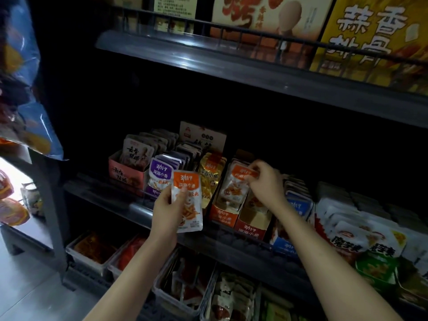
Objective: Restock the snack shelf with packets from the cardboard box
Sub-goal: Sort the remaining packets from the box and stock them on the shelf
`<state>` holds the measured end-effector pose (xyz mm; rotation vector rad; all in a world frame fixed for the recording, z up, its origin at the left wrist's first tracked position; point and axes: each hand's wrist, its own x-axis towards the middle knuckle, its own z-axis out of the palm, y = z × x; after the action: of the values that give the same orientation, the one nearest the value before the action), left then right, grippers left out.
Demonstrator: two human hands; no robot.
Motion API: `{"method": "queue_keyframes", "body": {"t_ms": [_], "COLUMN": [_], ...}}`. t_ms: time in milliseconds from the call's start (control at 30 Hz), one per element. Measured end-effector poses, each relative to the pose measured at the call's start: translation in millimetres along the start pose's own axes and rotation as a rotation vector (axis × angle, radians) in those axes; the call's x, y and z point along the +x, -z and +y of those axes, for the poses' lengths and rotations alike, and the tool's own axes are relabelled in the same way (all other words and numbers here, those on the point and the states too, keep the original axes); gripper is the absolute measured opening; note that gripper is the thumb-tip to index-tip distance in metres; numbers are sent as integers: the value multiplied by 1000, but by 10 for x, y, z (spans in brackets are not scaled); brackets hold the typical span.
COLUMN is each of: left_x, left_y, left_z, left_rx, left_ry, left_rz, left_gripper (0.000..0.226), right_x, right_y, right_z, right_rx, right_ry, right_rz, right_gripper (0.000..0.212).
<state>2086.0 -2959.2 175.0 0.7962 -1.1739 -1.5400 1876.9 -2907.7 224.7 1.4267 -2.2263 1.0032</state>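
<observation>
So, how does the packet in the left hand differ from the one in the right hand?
The left packet is held free before the shelf; the right packet sits in an orange display box. The left hand grips its packet's side; the right hand pinches its packet's top edge. Both show an orange band over white.

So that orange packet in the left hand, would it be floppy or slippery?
Probably fairly stiff: the orange packet stands upright in the left hand without drooping. Its glossy film looks slippery. Likely light, held by thumb and fingers alone.
</observation>
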Motion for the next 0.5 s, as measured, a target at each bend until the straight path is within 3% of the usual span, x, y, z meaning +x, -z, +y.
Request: {"method": "queue_keyframes", "body": {"t_ms": [233, 400, 500], "left_x": [57, 78, 96], "left_y": [-71, -160, -226], "left_z": [-83, -97, -88], "left_rx": [40, 162, 226], "left_ry": [40, -10, -59], "left_rz": [12, -71, -144], "left_gripper": [16, 13, 15], "right_x": [81, 65, 52], "right_y": [-242, -252, -184], "right_z": [82, 180, 149], "right_rx": [-215, -314, -219], "right_ry": [-32, 47, 125], "right_rz": [-81, -19, 21], "right_gripper": [30, 30, 34]}}
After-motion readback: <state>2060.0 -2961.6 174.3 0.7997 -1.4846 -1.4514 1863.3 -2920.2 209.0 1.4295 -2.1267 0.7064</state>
